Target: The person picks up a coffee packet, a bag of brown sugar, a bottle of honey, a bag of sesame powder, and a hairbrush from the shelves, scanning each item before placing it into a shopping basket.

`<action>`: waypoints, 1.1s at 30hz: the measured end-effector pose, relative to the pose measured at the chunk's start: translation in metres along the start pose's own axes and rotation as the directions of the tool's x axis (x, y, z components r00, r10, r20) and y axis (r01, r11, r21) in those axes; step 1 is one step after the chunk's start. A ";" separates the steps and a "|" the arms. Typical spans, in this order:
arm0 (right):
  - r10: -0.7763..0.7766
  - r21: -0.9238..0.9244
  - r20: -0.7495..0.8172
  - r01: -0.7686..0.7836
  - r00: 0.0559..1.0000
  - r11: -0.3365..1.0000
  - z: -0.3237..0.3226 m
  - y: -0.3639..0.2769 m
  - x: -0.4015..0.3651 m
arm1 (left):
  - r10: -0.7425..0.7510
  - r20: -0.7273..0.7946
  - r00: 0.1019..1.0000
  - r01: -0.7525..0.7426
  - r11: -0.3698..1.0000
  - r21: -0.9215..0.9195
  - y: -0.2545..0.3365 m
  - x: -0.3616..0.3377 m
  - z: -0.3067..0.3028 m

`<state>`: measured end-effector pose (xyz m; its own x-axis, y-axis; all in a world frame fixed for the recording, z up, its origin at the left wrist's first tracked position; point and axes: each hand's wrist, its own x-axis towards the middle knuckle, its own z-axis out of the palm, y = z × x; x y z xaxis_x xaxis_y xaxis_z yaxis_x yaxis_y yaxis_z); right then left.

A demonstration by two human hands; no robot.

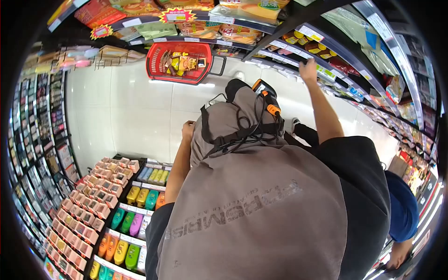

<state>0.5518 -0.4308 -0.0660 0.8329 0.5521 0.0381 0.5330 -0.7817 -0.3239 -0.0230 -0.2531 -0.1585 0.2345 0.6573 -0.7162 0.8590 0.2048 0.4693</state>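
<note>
My right hand (308, 71) reaches out to the shelf edge on the right, fingers stretched and apart, with no held item visible. Beside it run the price-label strip (284, 46) and packets with yellow and dark wrappers (312, 46). Green packs (325, 72) lie just to its right. Low by my side, my left hand (188, 129) hangs near the hem of my grey shirt (252, 210); its fingers are mostly hidden. An orange-and-black device (264, 88) with a black cable sits at my waist.
A red shopping basket (178, 81) holding several packaged items stands on the white tiled floor (140, 112) ahead. Coloured bottles (135, 224) and boxed goods (79, 210) fill a display at lower left. Another person in a blue top (402, 205) is at lower right.
</note>
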 end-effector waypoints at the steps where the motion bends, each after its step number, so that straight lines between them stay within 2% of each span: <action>1: -0.009 -0.038 -0.053 0.007 0.999 0.999 -0.020 -0.002 0.009 | 0.017 0.007 1.000 -0.017 1.000 0.012 0.008 0.003 -0.002; 3: -0.041 -0.217 -0.063 0.026 0.997 0.976 -0.063 -0.020 0.016 | 0.061 0.136 0.989 -0.074 0.993 0.093 0.025 0.008 -0.009; 5: -0.067 -0.348 -0.070 0.039 0.995 0.937 -0.088 -0.035 0.024 | 0.090 0.160 0.983 -0.106 0.990 0.090 0.058 0.014 -0.010; 6: -0.060 -0.344 -0.081 0.028 0.995 0.939 -0.090 -0.033 0.027 | 0.120 0.131 0.984 -0.120 0.993 -0.012 0.076 0.019 -0.007; 8: -0.187 -0.448 -0.063 0.140 0.980 0.883 -0.089 -0.025 0.036 | 0.154 0.120 0.981 -0.132 0.976 -0.173 0.121 0.025 -0.003; 11: -0.202 -0.434 -0.064 0.155 0.977 0.887 -0.091 -0.023 0.038 | 0.234 0.136 0.963 -0.180 0.929 -0.322 0.200 0.021 0.014; 13: -0.273 -0.409 -0.067 0.223 0.960 0.885 -0.081 -0.014 0.046 | 0.374 0.178 0.910 -0.306 0.897 -0.319 0.250 0.021 0.030; 14: -0.243 -0.411 0.015 0.227 0.970 0.883 -0.083 -0.017 0.050 | 0.411 0.183 0.893 -0.345 0.887 -0.307 0.274 0.020 0.042; 15: -0.285 -0.401 0.032 0.274 0.958 0.874 -0.086 -0.020 0.053 | 0.450 0.188 0.873 -0.386 0.873 -0.299 0.300 0.020 0.056; 16: -0.215 -0.384 0.223 0.288 0.951 0.877 -0.093 -0.026 0.063 | 0.532 0.167 0.830 -0.500 0.843 -0.200 0.325 0.024 0.073; 17: -0.144 -0.362 0.408 0.304 0.902 0.881 -0.098 -0.028 0.073 | 0.608 0.153 0.779 -0.600 0.794 -0.097 0.347 0.025 0.088; 18: -0.149 -0.356 0.408 0.307 0.901 0.883 -0.097 -0.024 0.080 | 0.692 0.144 0.707 -0.701 0.713 0.011 0.376 0.013 0.101; 20: -0.260 -0.203 0.425 0.371 0.867 0.906 -0.095 -0.014 0.094 | 0.815 0.156 0.558 -0.828 0.536 0.164 0.433 -0.021 0.120; 21: -0.385 -0.280 0.279 0.458 0.880 0.844 -0.092 -0.007 0.095 | 0.857 0.170 0.486 -0.868 0.451 0.206 0.458 -0.035 0.129; 23: -0.441 -0.311 0.278 0.514 0.853 0.799 -0.086 0.005 0.108 | 0.926 0.149 0.347 -0.894 0.279 0.351 0.498 -0.051 0.149; 25: -0.423 -0.198 0.460 0.555 0.781 0.808 -0.090 0.009 0.121 | 0.962 0.152 0.225 -0.819 0.102 0.565 0.532 -0.049 0.167; 27: -0.479 -0.153 0.284 0.533 0.830 0.832 -0.068 0.015 0.127 | 0.932 0.232 0.277 -0.634 -0.004 0.773 0.548 -0.033 0.186; 28: -0.304 -0.084 0.348 0.352 0.887 0.932 -0.082 -0.003 0.126 | 0.914 0.253 0.318 -0.616 -0.004 0.788 0.551 -0.018 0.194; 29: -0.118 -0.039 0.427 0.148 0.896 0.988 -0.100 -0.010 0.129 | 0.783 0.320 0.534 -0.659 0.148 0.737 0.572 -0.030 0.190; 31: -0.133 -0.037 0.411 0.162 0.902 0.986 -0.089 0.004 0.134 | 0.875 0.261 0.408 -0.660 0.086 0.746 0.568 -0.014 0.197; 33: -0.167 -0.021 0.359 0.187 0.918 0.982 -0.071 0.005 0.140 | 0.885 0.256 0.388 -0.628 0.050 0.776 0.568 -0.009 0.201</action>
<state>0.6815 -0.3778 0.0049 0.6223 0.7417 -0.2503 0.6821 -0.6706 -0.2914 0.5543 -0.2887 0.0104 0.9682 0.2502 0.0055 0.2492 -0.9657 0.0728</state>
